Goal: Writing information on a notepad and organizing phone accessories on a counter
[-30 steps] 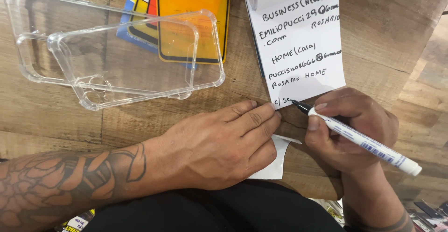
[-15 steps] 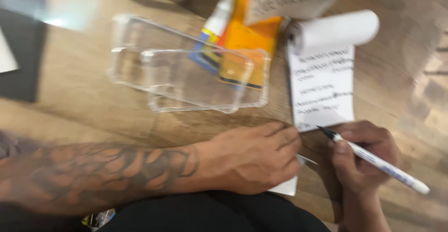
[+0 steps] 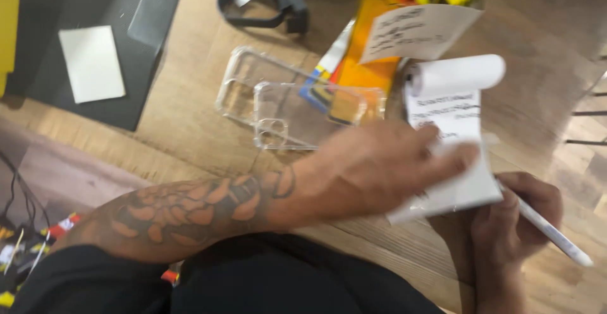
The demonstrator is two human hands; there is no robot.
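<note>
A black mat [image 3: 95, 108] with a white card [image 3: 91, 63] lies at the table's far left, bare wood below it. Two clear cases [image 3: 284, 108] overlap mid-table, touching an orange packet [image 3: 360, 74]. The left hand [image 3: 379, 165], fingers flat and spread, presses on the paper roll [image 3: 452, 77] strip. The right hand [image 3: 515, 216] grips a white pen [image 3: 553, 235] near the table's front edge.
</note>
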